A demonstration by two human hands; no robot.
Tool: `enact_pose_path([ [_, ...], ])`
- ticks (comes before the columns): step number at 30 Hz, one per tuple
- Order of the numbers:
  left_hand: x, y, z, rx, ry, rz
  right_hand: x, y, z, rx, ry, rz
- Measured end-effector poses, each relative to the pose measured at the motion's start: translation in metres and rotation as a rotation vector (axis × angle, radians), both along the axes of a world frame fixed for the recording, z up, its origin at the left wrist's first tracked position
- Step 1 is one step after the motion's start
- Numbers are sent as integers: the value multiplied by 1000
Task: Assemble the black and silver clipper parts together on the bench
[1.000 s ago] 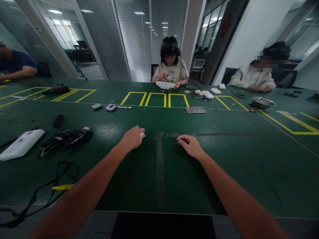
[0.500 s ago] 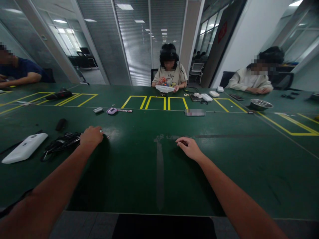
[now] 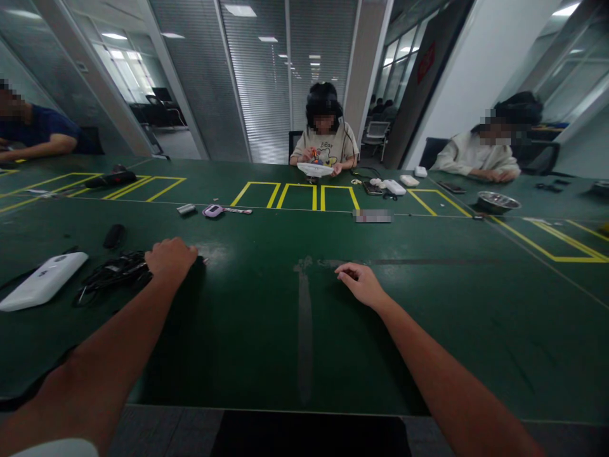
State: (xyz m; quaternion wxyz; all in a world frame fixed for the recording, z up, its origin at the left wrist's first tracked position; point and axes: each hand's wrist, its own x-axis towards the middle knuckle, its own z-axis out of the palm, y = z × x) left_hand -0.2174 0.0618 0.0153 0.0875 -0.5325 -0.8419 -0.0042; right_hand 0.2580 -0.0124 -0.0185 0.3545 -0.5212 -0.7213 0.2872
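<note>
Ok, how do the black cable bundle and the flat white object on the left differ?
The cable bundle is black; the white object is pale.
The cable bundle is tangled and looped; the white object is smooth with rounded corners.
The cable bundle reaches the left hand; the white object lies apart from it.
Both rest on the green table.

Glossy cables [image 3: 114,271]; metal bowl [image 3: 497,204]

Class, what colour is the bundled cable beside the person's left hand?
The bundled cable is black, seen best in the head view.
</note>
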Motion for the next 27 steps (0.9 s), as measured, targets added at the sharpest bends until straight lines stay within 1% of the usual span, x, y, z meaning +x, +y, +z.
enact_pose_path([
  [4,1,1,1,-17,-11,1,0,-1,1,0,-17,-2],
  [9,-4,4,-1,-16,-20,-14,-1,-1,2,-6,-19,-6],
  [12,-8,6,-1,-61,-33,-40,-1,-1,1,-16,-12,-2],
  [16,-10,8,-1,-120,5,-63,0,-1,1,-25,-27,0],
  [23,-5,18,2,-201,36,-21,1,1,0,-11,-56,7],
  [25,-3,19,4,-211,37,-30,1,1,0,-10,-64,9],
  [27,3,18,5,-180,60,-62,0,0,1,-13,-60,13],
])
